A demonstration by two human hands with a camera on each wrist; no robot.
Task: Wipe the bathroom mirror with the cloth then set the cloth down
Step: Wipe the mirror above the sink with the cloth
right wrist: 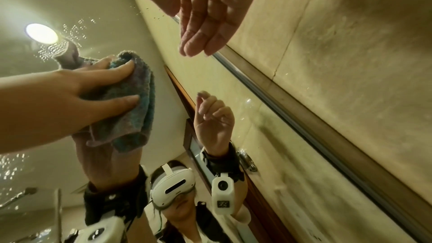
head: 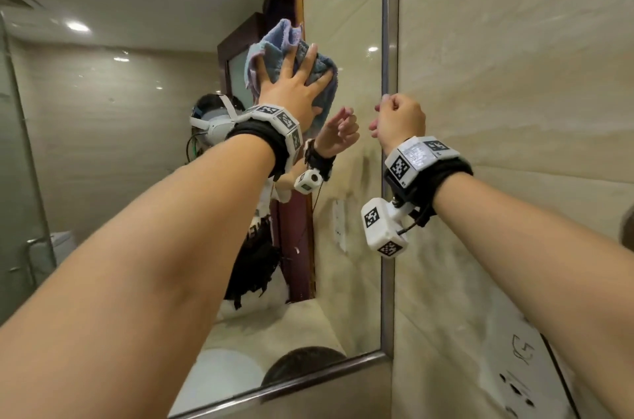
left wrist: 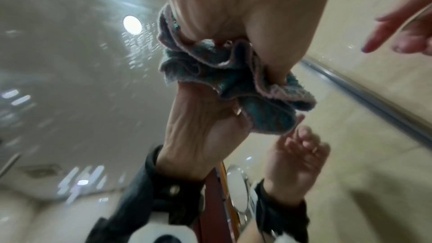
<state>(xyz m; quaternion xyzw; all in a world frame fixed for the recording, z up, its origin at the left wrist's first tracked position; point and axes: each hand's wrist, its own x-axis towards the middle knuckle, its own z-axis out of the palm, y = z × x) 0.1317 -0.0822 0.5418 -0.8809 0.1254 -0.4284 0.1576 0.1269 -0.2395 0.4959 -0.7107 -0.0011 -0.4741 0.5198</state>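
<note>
The bathroom mirror (head: 120, 150) fills the left of the head view, with a metal frame (head: 389, 41) along its right edge. My left hand (head: 295, 85) presses a bunched blue and lilac cloth (head: 276, 41) flat against the glass high up, fingers spread over it. In the left wrist view the cloth (left wrist: 210, 73) is crumpled under the palm. The right wrist view shows the cloth (right wrist: 135, 117) hanging below the left hand (right wrist: 81, 90), with water droplets on the mirror (right wrist: 28, 3) nearby. My right hand (head: 399, 120) hovers by the frame, fingers loosely curled and empty.
A beige tiled wall (head: 514, 75) runs to the right of the mirror, with a wall socket (head: 518, 387) low down. The glass reflects a person in a headset, a brown door, ceiling lights and a pale countertop.
</note>
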